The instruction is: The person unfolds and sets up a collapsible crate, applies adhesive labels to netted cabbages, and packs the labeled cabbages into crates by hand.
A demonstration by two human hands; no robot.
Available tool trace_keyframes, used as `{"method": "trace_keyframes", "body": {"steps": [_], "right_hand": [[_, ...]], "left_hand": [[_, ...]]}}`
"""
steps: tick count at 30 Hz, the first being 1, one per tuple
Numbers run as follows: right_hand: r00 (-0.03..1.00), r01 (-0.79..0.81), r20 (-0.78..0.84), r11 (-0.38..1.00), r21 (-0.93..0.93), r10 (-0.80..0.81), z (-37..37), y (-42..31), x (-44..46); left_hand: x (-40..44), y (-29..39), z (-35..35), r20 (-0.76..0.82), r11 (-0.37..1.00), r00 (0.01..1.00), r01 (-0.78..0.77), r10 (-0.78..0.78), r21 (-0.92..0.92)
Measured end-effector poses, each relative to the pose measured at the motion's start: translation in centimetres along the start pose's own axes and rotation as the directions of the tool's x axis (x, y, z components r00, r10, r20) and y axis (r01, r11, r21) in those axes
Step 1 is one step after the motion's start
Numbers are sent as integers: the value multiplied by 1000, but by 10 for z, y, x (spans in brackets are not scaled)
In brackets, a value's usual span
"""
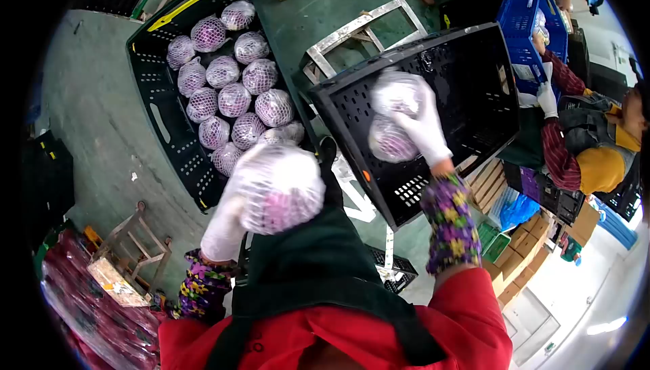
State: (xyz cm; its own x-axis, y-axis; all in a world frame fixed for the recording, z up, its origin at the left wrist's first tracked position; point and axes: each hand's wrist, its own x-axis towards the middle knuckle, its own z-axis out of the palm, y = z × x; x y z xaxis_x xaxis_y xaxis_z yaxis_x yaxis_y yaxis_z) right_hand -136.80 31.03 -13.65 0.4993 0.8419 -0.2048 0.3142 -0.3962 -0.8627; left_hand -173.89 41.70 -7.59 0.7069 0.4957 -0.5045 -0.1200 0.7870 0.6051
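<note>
My left hand (225,229), in a white glove, is closed around a large round purple head, seemingly a red cabbage (284,190), in white foam netting. It is close to the camera, before the near end of a dark green crate (162,123) holding several netted cabbages (233,99). My gloved right hand (423,126) reaches over a black crate (470,129) with its fingers closed on a motion-blurred netted cabbage (396,91). Just below that lies a second netted cabbage (391,141), against the fingers; whether the hand also grips it I cannot tell.
A metal frame (365,35) stands behind the black crate. On the right, a co-worker's gloved hand (547,99) is beside a blue crate (535,25). Cardboard boxes (521,251) are stacked lower right. A small wooden-topped stand (128,268) and red mesh sacks (88,302) are lower left.
</note>
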Motion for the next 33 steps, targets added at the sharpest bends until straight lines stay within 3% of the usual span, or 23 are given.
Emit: {"method": "trace_keyframes", "body": {"steps": [3, 5, 6, 7, 9, 11, 14, 15, 17, 19, 20, 21, 22, 23, 24, 25, 27, 28, 29, 30, 31, 32, 33], "right_hand": [[943, -223, 183, 934, -278, 279, 31, 57, 33], [930, -124, 307, 960, -251, 200, 46, 88, 46], [920, -30, 391, 999, -22, 37, 43, 110, 51], [803, -344, 567, 921, 183, 187, 27, 105, 52], [712, -509, 585, 859, 51, 388, -34, 72, 35], [637, -716, 580, 669, 199, 508, -72, 90, 4], [341, -932, 705, 323, 166, 622, -65, 87, -56], [238, -970, 722, 197, 142, 650, -53, 98, -76], [326, -921, 704, 380, 86, 631, -28, 153, -107], [640, -574, 619, 819, -7, 455, -14, 197, -123], [739, -425, 547, 902, -74, 393, -11, 195, -126], [751, -470, 466, 874, -122, 468, -7, 170, -126], [925, -96, 328, 955, -282, 190, -4, 123, -114], [999, -26, 37, 948, -317, 40, 12, 44, -106], [998, -37, -54, 996, -85, 32, 35, -17, -98], [989, 145, 20, 979, -147, -144, 55, -53, -96], [978, 13, 197, 956, 292, -73, 136, -96, -93], [960, -201, 268, 861, 466, 80, 188, -98, -84], [839, -533, 396, 710, 461, 373, 233, -63, -78], [581, -767, 643, 71, 638, 498, 269, -1, -64], [443, -857, 541, 159, 491, 715, 307, 33, -46], [271, -938, 398, 147, 315, 877, 345, 65, -28], [281, -900, 349, 120, 418, 894, 378, 139, -30]], "left_hand": [[44, -17, 88, 312, 985, 947, 23, -76, 169], [80, -44, 136, 464, 932, 875, -45, -137, 360], [102, -66, 152, 539, 768, 840, -305, -62, 564], [122, -80, 170, 555, 622, 830, -404, -59, 671], [151, -101, 194, 530, 393, 828, -433, -181, 811], [174, -128, 200, 492, 96, 811, -488, -317, 867], [188, -189, 185, 500, -247, 803, -582, -325, 774], [192, -206, 187, 350, -388, 776, -584, -525, 713], [172, -173, 195, 354, -83, 697, -509, -623, 857], [139, -149, 168, 594, 520, 803, -485, -55, 703], [117, -111, 157, 416, 720, 909, -263, -38, 642], [105, -94, 126, 330, 583, 928, -365, 172, 726], [89, -86, 97, 80, 833, 980, -197, 183, 517], [84, -82, 43, 195, 547, 882, -425, 428, 721], [72, -72, 4, -223, 701, 926, -59, 304, 711], [63, -97, -39, -534, 897, 767, -121, 356, 424], [57, -166, -163, -858, 972, 458, -145, 231, 184], [57, -174, -198, -951, 989, 309, -136, -16, -60], [54, -184, -243, -919, 952, 303, -87, -254, -292], [62, -178, -251, -929, 929, 186, -136, -319, -345], [71, -171, -259, -921, 902, 71, -187, -383, -390], [78, -237, -337, -899, 905, 131, -22, -418, -424], [86, -246, -349, -919, 916, 70, 136, -388, -377]]}}
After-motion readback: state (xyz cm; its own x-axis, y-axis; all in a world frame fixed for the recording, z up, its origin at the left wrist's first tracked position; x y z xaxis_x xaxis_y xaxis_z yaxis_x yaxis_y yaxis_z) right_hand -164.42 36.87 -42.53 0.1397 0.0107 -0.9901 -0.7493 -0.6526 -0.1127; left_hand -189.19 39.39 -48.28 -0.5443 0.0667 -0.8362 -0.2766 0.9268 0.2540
